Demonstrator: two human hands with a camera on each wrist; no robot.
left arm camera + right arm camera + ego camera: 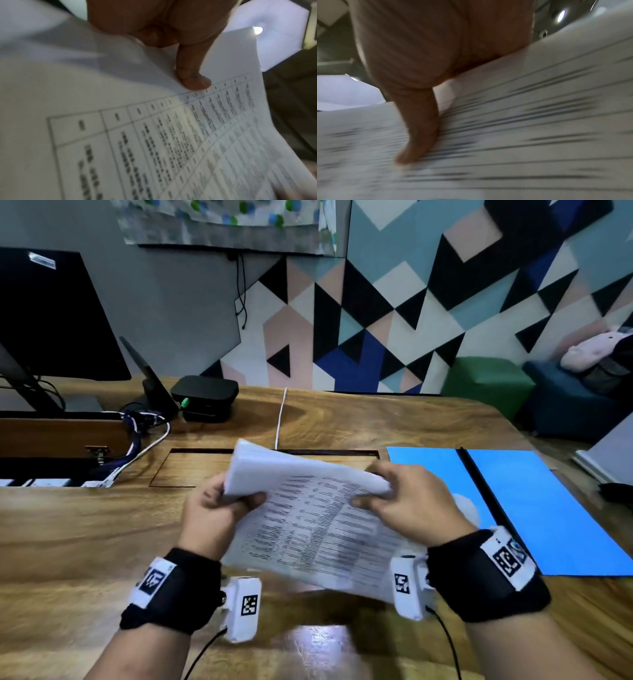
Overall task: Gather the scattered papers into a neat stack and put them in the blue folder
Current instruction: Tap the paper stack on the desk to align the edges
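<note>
I hold a stack of white papers (308,515) printed with tables above the wooden desk (85,525), its far edge curled up. My left hand (219,505) grips the stack's left side, thumb on top. My right hand (404,501) grips the right side, thumb pressed on the printed face. The left wrist view shows the papers (154,142) with my left hand's (171,54) thumb on the top sheet. In the blurred right wrist view, my right hand (426,81) presses its thumb on the papers (522,135). The blue folder (534,501) lies open on the desk to the right.
A black monitor (51,316) stands at the back left, with a black box (205,397) and cables (144,436) beside it. A white cable (281,419) runs to a recessed desk panel (191,467). Green and blue seats (486,381) stand beyond the desk's right end.
</note>
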